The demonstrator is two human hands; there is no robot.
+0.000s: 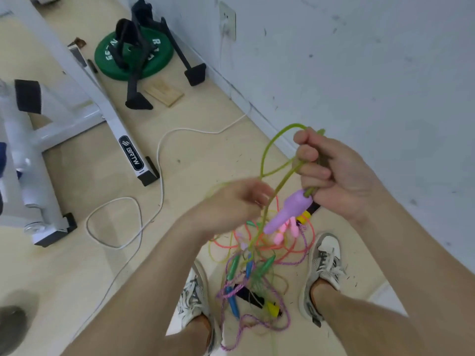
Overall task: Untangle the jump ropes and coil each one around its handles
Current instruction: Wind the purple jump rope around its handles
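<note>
A pale floor (205, 155) is seen from above, bounded on the right by a scuffed white wall (359, 60). A white equipment frame (113, 124) is spread across the left side, and a green weight plate (162, 60) draped with black straps is laid flat near the wall behind it. A white cable (160, 155) is looped over the floor between the frame and the person. A tangle of jump ropes (257, 268), in orange, yellow-green and speckled purple with green, blue, pink and black-and-yellow handles, is piled on the floor between two worn white shoes (325, 265). The hands are held apart above this pile. The right hand (334, 176) is closed in a fist around a green rope (267, 147), which is arched up in a loop over the knuckles and trailed down into the tangle. The left hand (231, 204) is blurred just beside that rope, and whether anything is pinched by it cannot be told. A purple handle (288, 211) is hung on the green rope directly below the right fist, tilted down to the left.
</note>
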